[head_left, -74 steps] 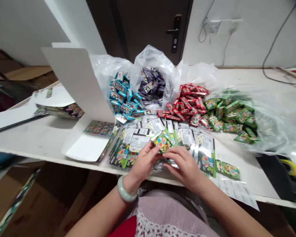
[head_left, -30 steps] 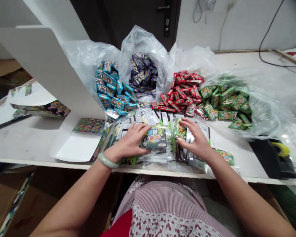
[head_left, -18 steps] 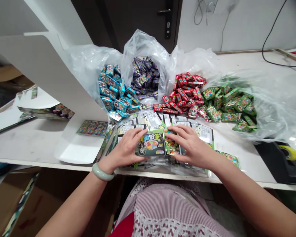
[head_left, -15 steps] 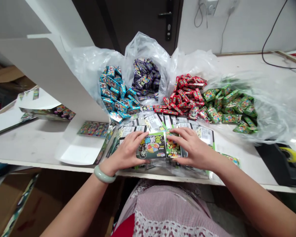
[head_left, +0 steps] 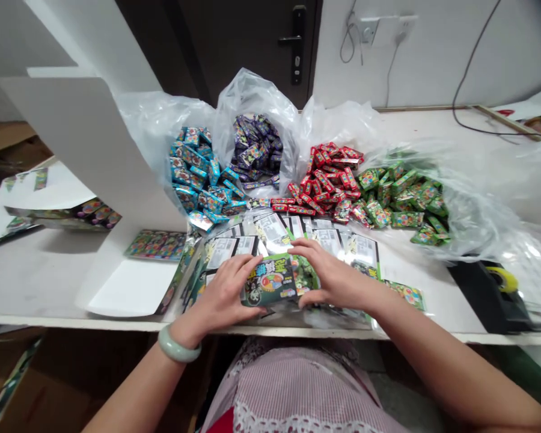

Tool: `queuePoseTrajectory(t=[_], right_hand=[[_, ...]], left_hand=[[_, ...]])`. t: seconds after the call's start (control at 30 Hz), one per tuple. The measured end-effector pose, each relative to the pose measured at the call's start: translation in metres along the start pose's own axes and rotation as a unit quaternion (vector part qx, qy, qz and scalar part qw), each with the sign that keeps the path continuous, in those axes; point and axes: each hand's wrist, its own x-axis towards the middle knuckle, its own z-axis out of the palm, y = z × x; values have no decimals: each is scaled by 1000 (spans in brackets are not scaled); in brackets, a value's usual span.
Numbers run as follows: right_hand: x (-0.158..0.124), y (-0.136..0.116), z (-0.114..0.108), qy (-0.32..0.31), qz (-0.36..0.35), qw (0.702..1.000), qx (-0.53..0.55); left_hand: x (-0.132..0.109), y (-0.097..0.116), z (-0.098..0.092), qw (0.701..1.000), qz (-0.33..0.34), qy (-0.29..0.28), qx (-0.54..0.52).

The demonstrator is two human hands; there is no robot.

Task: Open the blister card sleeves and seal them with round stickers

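Head view, as I watched remotely: the left hand (head_left: 223,294) gripped the left end of a pouch (head_left: 270,282) lying on spread flat packets (head_left: 228,248) at the near edge of the table (head_left: 49,282). The right hand (head_left: 331,279) was closed over a green box (head_left: 305,275) touching the pouch's right end. Piles of blue boxes (head_left: 198,174) and red boxes (head_left: 327,177) lay behind.

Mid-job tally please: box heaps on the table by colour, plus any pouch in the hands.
Blue box heap: 1
Purple box heap: 1
Red box heap: 1
Green box heap: 1
Pouch held between left hand and right hand: 1
Total: 5
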Motion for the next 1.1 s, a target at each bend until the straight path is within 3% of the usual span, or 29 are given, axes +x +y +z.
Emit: queuePoseTrajectory(t=[0.1, 0.2, 0.3, 0.33, 0.37, 0.47, 0.6, 0.73, 0.87, 0.93, 1.0, 1.1], right_hand=[[-3, -12, 11, 66, 38, 997, -8], [-1, -8, 14, 54, 28, 998, 9], [3, 40, -1, 128, 141, 982, -1], [5, 64, -9, 188, 237, 952, -49], [6, 89, -18, 221, 286, 929, -78], [10, 154, -35, 270, 355, 884, -137], [15, 189, -26, 301, 371, 861, -174], [13, 191, -20, 336, 360, 856, -156], [4, 167, -26, 358, 304, 874, -126], [4, 143, -20, 316, 227, 912, -126], [6, 120, -8, 232, 161, 952, -119], [10, 99, 2, 152, 158, 974, -49]], left_hand=[[1, -4, 6, 1000, -16, 23, 7], [3, -7, 11, 1000, -12, 13, -4], [4, -12, 10, 1000, -19, 24, -2], [3, -15, 8, 999, -25, 35, 5], [2, -17, 6, 998, -32, 46, 14], [0, -21, 2, 996, -46, 71, 32], [2, -21, 3, 996, -45, 68, 23], [6, -23, 4, 997, -43, 70, 13], [4, -30, -1, 994, -57, 94, -4], [2, -31, -3, 993, -72, 97, -14], [0, -30, -3, 993, -76, 92, -16], [-3, -28, -1, 994, -68, 80, -13]])
